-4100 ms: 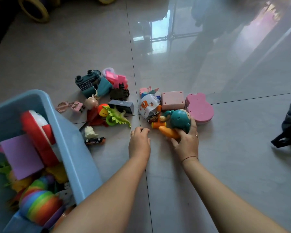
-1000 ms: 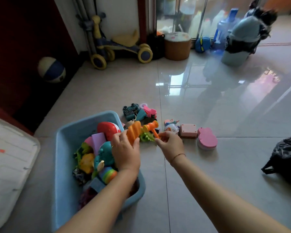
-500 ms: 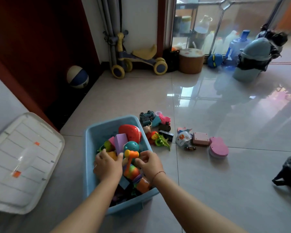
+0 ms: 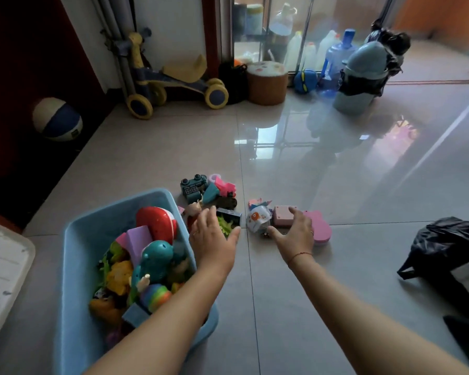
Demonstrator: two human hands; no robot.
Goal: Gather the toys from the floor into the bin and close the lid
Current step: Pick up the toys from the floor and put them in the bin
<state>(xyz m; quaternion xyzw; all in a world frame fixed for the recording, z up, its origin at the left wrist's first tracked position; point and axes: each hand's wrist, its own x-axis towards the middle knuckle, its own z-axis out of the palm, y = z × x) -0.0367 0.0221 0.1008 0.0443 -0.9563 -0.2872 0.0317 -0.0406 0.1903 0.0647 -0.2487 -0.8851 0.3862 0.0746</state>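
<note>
A light blue bin [image 4: 73, 266] stands on the floor at lower left, holding several toys, among them a teal one [image 4: 155, 259] and a red one [image 4: 155, 221]. Its white lid [image 4: 3, 272] lies flat on the floor at the far left. My left hand [image 4: 214, 239] is spread open over a green dinosaur toy [image 4: 225, 226] and a dark block [image 4: 229, 214] just right of the bin. My right hand [image 4: 295, 234] hovers open over a pink box [image 4: 282, 213], next to a white packet [image 4: 257, 220] and a pink flat toy [image 4: 321, 231].
More toys lie behind: a dark teal truck [image 4: 194, 185] and a pink piece [image 4: 224, 186]. A black bag [image 4: 450, 244] sits at right. A ride-on scooter [image 4: 173, 85], ball [image 4: 57, 123], stool [image 4: 267, 82] and waste bin [image 4: 360, 79] stand along the far wall.
Both hands left the bin, where they dropped the orange toys, and reached right to the toys on the floor, fingers now spread. The view has moved closer.
</note>
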